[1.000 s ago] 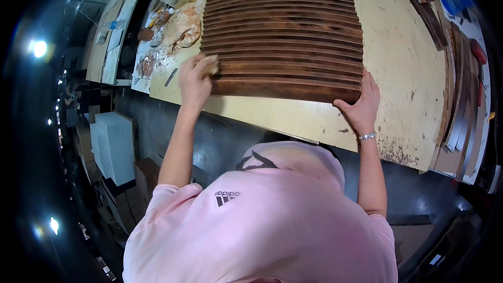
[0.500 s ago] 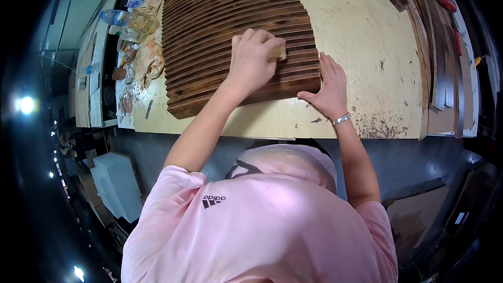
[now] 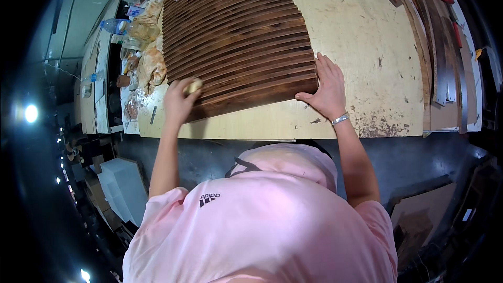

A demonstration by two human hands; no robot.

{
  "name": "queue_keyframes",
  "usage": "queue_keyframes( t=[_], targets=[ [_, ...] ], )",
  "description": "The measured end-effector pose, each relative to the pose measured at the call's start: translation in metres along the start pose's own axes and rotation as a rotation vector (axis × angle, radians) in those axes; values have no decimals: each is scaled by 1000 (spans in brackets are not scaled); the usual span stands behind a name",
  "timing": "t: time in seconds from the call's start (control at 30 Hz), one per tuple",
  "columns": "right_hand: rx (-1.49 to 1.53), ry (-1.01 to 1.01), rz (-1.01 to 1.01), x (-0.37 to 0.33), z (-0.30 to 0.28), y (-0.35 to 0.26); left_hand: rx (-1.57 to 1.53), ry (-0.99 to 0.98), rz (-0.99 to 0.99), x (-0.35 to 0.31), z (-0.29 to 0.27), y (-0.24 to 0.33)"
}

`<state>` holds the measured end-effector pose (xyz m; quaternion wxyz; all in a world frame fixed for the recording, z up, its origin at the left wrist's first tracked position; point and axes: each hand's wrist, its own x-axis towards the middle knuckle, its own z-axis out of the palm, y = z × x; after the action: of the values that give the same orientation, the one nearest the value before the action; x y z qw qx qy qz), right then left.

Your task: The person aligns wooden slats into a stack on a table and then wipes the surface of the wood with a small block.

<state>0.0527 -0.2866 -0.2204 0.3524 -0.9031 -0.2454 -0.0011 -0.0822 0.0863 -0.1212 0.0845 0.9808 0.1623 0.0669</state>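
Rubbing seems the step: the left hand (image 3: 179, 104) pinches a pale pad (image 3: 195, 85) at the near-left corner of the brown ridged wood panel (image 3: 238, 34) on the table (image 3: 369, 52), and another wipe would need the right hand (image 3: 331, 88) (fingers spread wide) steadying its right edge.

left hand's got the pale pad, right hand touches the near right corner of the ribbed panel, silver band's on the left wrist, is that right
One slip: the head view shows the silver band on the right wrist, not the left. The rest stands: the left hand has the pale pad, and the right hand touches the near right corner of the ribbed panel.
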Motion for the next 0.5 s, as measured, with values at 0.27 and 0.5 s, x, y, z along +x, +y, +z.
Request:
queue_keyframes(
  t=[0.27, 0.5],
  targets=[
    [2, 20, -2, 2, -1, -4, -1671, -257, -658, 1, -6, 26],
    [4, 32, -16, -1, 2, 0, -1788, -435, -491, 14, 10, 42]
  ],
)
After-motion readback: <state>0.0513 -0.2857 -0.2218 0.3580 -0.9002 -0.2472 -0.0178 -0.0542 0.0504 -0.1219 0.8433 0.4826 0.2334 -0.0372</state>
